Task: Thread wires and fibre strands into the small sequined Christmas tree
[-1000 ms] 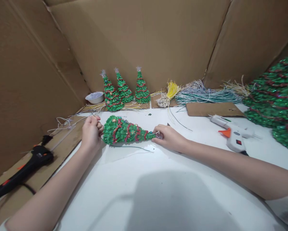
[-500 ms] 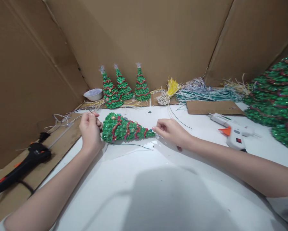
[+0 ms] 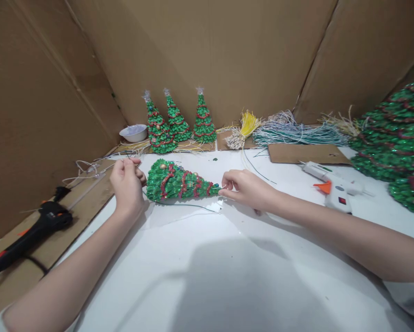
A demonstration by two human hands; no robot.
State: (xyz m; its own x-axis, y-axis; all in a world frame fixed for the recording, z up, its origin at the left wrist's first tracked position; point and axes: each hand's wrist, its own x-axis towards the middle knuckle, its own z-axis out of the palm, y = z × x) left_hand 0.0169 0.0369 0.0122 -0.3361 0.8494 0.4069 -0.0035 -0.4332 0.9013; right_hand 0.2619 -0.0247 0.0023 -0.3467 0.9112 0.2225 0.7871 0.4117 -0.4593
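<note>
A small beaded green Christmas tree (image 3: 179,181) with red garlands lies on its side on the white tabletop (image 3: 151,267), its base to the left and tip to the right. My left hand (image 3: 127,182) is closed beside the base, and a thin dark wire end (image 3: 128,155) pokes up from its pinched fingertips. My right hand (image 3: 245,188) pinches at the tree's tip, its fingers covering the very end. A thin dark green wire (image 3: 189,205) runs along the table in front of the tree.
Three small Christmas trees (image 3: 204,122) stand at the back beside a white bowl (image 3: 134,133). Bundled wires (image 3: 302,134) lie further right. A white glue gun (image 3: 334,186) and large green trees (image 3: 397,138) are at the right, a black glue gun (image 3: 30,240) at the left.
My left hand has shifted slightly left and up. My right fingers now close over the tree's tip, where its end showed before. The tree lies almost as it did.
</note>
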